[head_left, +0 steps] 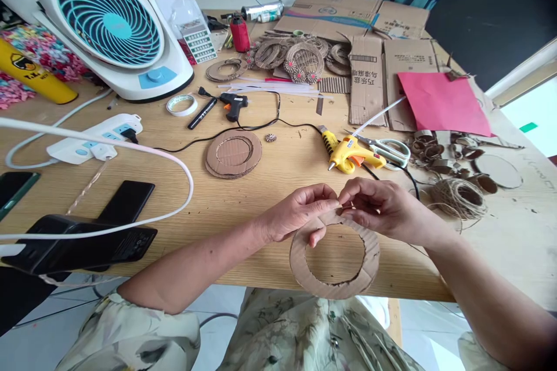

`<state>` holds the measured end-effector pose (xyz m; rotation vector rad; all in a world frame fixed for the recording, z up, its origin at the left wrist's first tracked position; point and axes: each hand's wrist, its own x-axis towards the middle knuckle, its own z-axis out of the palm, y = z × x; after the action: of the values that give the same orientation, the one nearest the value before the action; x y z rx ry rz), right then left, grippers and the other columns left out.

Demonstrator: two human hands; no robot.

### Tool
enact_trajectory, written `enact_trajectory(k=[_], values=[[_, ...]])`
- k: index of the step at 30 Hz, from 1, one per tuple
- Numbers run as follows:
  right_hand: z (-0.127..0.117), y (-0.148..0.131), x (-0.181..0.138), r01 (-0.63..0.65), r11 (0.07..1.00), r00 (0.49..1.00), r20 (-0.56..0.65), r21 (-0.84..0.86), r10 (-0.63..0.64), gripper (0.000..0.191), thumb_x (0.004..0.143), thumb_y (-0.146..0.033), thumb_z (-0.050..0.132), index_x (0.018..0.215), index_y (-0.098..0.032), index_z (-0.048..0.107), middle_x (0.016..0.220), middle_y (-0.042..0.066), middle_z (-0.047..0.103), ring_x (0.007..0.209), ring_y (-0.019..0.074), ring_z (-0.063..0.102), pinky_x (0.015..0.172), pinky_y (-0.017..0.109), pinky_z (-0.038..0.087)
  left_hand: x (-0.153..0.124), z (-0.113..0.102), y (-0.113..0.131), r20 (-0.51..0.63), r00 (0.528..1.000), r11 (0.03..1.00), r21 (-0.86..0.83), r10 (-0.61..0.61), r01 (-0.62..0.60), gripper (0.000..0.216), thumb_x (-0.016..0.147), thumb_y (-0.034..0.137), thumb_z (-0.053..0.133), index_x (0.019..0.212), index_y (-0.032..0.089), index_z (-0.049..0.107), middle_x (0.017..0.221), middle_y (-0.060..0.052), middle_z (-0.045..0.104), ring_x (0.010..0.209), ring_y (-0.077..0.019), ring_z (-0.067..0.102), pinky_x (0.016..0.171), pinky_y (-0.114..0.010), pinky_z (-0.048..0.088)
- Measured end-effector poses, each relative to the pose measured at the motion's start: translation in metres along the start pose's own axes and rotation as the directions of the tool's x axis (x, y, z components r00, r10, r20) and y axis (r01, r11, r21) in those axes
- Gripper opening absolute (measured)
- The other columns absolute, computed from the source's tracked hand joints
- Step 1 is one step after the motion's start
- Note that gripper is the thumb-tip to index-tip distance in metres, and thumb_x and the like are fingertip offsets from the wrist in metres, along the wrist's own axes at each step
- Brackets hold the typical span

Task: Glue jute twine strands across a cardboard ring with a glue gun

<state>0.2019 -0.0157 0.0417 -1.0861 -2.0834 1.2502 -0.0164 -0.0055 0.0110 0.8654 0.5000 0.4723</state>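
Observation:
A flat cardboard ring with a rough inner edge hangs over the table's front edge, close to my body. My left hand grips its top, the thumb in front and a fingertip showing through the hole. At the same top edge, my right hand pinches with thumb and forefinger, its fingertips meeting those of my left hand. Whatever small piece may sit between the fingertips is hidden. Beyond my hands lie a yellow glue gun, a yellow utility knife and white-handled scissors.
Stacked cardboard rings lie at centre left, near a black glue gun and a tape roll. A fan, power strip and white cable occupy the left. Twine and red paper lie right.

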Motion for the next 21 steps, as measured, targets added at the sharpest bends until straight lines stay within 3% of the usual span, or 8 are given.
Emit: enact_trajectory(k=[3, 6, 10, 13, 17, 21], values=[[-0.004, 0.000, 0.006, 0.012, 1.000, 1.000, 0.022, 0.028, -0.012, 0.013, 0.090, -0.028, 0.062, 0.099, -0.018, 0.062, 0.071, -0.002, 0.061, 0.054, 0.0065, 0.042, 0.047, 0.022, 0.032, 0.003, -0.003, -0.002, -0.013, 1.000, 1.000, -0.025, 0.008, -0.008, 0.032, 0.090, 0.046, 0.065, 0.093, 0.018, 0.050, 0.082, 0.004, 0.058, 0.040, -0.0046, 0.054, 0.037, -0.017, 0.043], [-0.008, -0.001, 0.015, 0.027, 1.000, 1.000, 0.011, -0.013, -0.027, 0.011, 0.088, -0.026, 0.064, 0.097, -0.019, 0.064, 0.066, -0.005, 0.057, 0.051, 0.0058, 0.038, 0.045, 0.022, 0.028, 0.007, -0.007, -0.003, -0.043, 0.999, 0.998, -0.056, 0.003, -0.006, 0.036, 0.092, 0.052, 0.059, 0.087, 0.018, 0.048, 0.069, 0.006, 0.055, 0.039, -0.0076, 0.053, 0.038, -0.019, 0.045], [-0.010, 0.001, 0.023, 0.035, 0.999, 0.998, 0.050, -0.010, -0.035, 0.011, 0.087, -0.028, 0.065, 0.094, -0.020, 0.063, 0.063, -0.007, 0.052, 0.049, 0.0055, 0.036, 0.044, 0.022, 0.026, 0.008, -0.010, -0.004, -0.064, 0.998, 0.998, -0.064, -0.027, 0.023, 0.030, 0.089, 0.046, 0.064, 0.095, 0.019, 0.051, 0.066, 0.006, 0.055, 0.039, -0.0070, 0.050, 0.037, -0.018, 0.042], [-0.009, 0.006, 0.026, 0.030, 0.999, 0.997, 0.072, 0.024, -0.032, 0.013, 0.088, -0.030, 0.065, 0.096, -0.019, 0.062, 0.067, -0.005, 0.056, 0.053, 0.0062, 0.042, 0.047, 0.021, 0.031, 0.008, -0.011, -0.005, -0.077, 0.996, 0.996, -0.078, -0.045, 0.039, 0.030, 0.088, 0.044, 0.067, 0.098, 0.021, 0.051, 0.067, 0.006, 0.056, 0.040, -0.0063, 0.050, 0.038, -0.017, 0.042], [-0.014, 0.015, 0.021, -0.016, 0.997, 0.997, 0.082, 0.076, 0.010, 0.029, 0.088, -0.039, 0.068, 0.109, -0.019, 0.062, 0.082, 0.000, 0.063, 0.062, 0.0079, 0.051, 0.054, 0.022, 0.040, 0.010, -0.013, -0.006, -0.087, 0.996, 0.997, -0.075, -0.036, 0.030, 0.036, 0.087, 0.051, 0.067, 0.092, 0.020, 0.049, 0.066, 0.005, 0.056, 0.041, -0.0068, 0.050, 0.039, -0.017, 0.043], [-0.034, 0.028, 0.007, -0.116, 0.985, 0.987, 0.125, 0.130, 0.099, 0.044, 0.085, -0.043, 0.072, 0.119, -0.019, 0.058, 0.092, 0.004, 0.067, 0.064, 0.0082, 0.054, 0.052, 0.022, 0.041, 0.010, -0.016, -0.001, -0.073, 0.997, 0.999, -0.027, -0.020, 0.018, 0.049, 0.087, 0.065, 0.061, 0.094, 0.018, 0.050, 0.074, 0.000, 0.064, 0.039, -0.0037, 0.045, 0.036, -0.014, 0.033]])
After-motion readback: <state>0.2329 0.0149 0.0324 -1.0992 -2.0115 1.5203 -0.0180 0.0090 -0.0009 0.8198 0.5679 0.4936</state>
